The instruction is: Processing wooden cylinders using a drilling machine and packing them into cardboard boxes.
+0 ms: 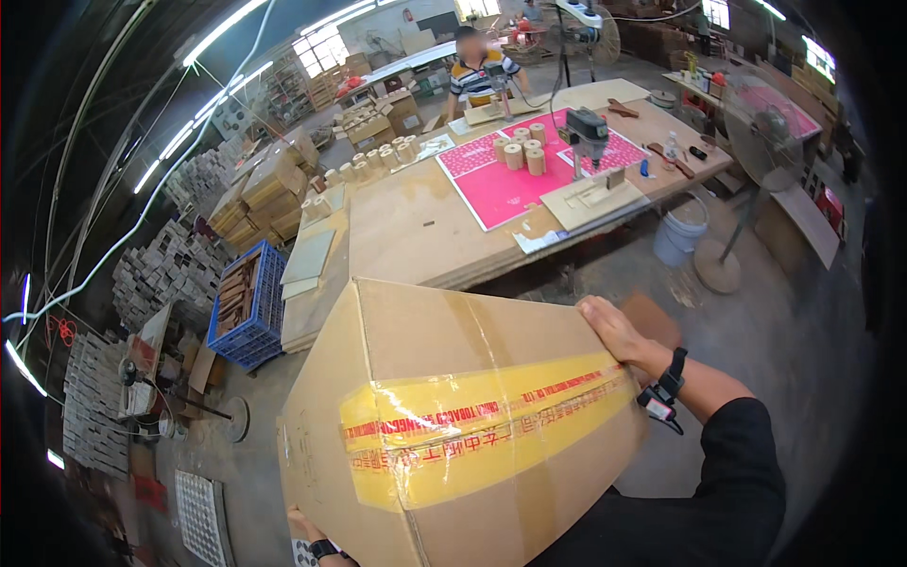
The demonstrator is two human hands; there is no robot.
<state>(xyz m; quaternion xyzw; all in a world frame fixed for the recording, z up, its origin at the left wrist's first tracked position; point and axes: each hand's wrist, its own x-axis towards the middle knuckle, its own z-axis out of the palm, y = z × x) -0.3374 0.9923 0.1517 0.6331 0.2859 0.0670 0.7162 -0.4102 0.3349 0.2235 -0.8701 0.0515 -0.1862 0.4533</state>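
A large cardboard box (435, 331) fills the lower middle of the view, tilted. Wide yellow tape with red print runs across its side, and clear tape crosses it. My right hand (616, 333) grips the box at its upper right corner, the fingers curled over the edge. At the lower left my left hand (304, 527) holds the opposite side; the box and the picture's lower edge hide most of it. A black strap with a small device is on my right wrist.
Ahead stands a wooden worktable (397, 227) with pale wooden cylinders (515, 151), a pink sheet (482, 194) and a drill press (588, 137). A blue crate (248, 307) of brown pieces stands left, a fan (761, 142) and bucket (680, 231) right. A person (482, 76) sits beyond.
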